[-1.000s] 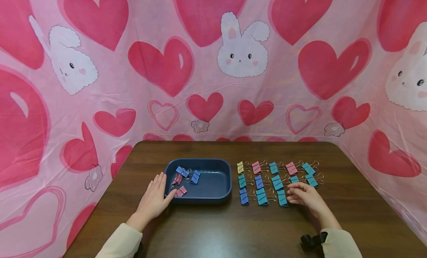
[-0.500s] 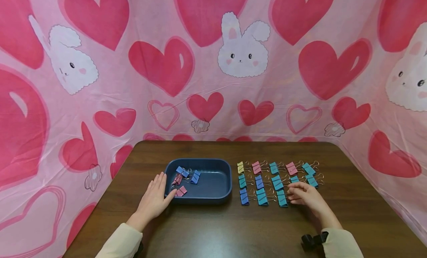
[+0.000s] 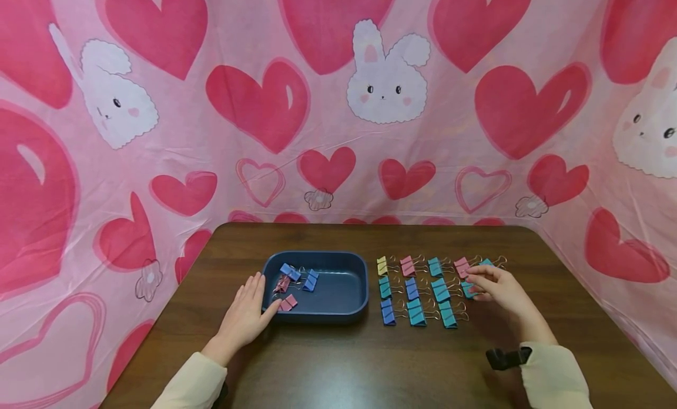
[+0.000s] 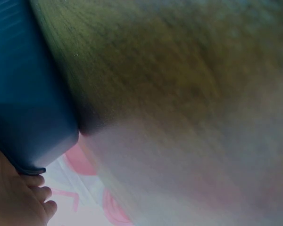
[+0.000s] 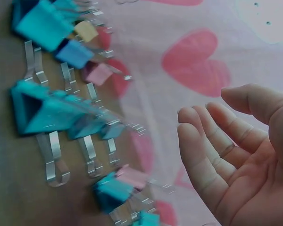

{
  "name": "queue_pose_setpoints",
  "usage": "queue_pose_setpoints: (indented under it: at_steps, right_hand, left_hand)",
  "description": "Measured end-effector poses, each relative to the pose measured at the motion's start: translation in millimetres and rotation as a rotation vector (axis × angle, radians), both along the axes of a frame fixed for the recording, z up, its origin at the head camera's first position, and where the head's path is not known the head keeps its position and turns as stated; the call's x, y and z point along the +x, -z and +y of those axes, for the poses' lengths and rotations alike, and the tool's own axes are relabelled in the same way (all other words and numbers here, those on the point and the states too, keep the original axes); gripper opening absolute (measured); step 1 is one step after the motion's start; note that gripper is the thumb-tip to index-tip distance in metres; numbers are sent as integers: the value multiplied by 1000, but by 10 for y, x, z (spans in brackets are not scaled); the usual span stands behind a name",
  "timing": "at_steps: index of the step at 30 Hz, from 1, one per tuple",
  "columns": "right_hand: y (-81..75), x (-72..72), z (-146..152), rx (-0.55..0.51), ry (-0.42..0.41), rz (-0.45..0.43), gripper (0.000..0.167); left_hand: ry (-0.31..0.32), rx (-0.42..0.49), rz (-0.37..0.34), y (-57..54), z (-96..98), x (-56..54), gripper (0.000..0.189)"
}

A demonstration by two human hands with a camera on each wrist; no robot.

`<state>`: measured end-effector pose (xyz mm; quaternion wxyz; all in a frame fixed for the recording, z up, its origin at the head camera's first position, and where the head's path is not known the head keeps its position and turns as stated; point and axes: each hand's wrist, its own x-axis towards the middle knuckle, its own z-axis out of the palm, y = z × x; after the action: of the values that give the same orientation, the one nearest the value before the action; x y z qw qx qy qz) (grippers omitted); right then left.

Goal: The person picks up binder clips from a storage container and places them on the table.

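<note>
My left hand (image 3: 242, 312) rests with straight fingers against the left rim of a dark blue tray (image 3: 339, 288). Blue and pink binder clips (image 3: 309, 280) lie in the tray's left half. My right hand (image 3: 502, 297) hovers over the right end of the rows of binder clips on the table, near a pink binder clip (image 3: 462, 266) and a teal binder clip (image 3: 468, 289). In the right wrist view its fingers (image 5: 198, 155) are loosely bent, with nothing between them. That hand hides part of the rows' right end from the head view.
Rows of yellow, pink, blue and teal binder clips (image 3: 416, 312) stand right of the tray, wire handles toward the right. The brown wooden table (image 3: 328, 362) meets a pink heart-print cloth (image 3: 444, 180) at its back and sides.
My right hand has moved right and slightly farther back, away from the front teal binder clip, whose handles now show. The left hand and the tray hold still.
</note>
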<state>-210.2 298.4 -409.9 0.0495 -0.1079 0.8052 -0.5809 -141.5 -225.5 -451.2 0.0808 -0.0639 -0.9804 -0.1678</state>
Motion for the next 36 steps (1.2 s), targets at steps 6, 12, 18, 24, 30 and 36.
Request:
queue_pose_setpoints:
  at_steps: [6,12,18,24,30,36]
  right_hand:
    - [-291,-64,-98,47,-9,60,38]
    - [-520,-178,-277,87,-34,95,41]
    - [-764,-295,-509,121,-77,130,40]
    - [-994,-410,-801,95,-128,167,41]
    - [-1102,-521,-1149,66,-207,209,34]
    - [-1103,-532,-1545,53,-277,206,34]
  left_hand:
    - [-2,-2,-4,7,-2,-11,79]
    - [-6,-2,-7,3,-5,-20,79]
    - [-4,1,-10,-6,0,1,79]
    - [-3,8,-16,-21,8,26,80]
    - [-4,4,-10,-14,8,29,79]
    - [-8,-1,-16,-10,6,12,80]
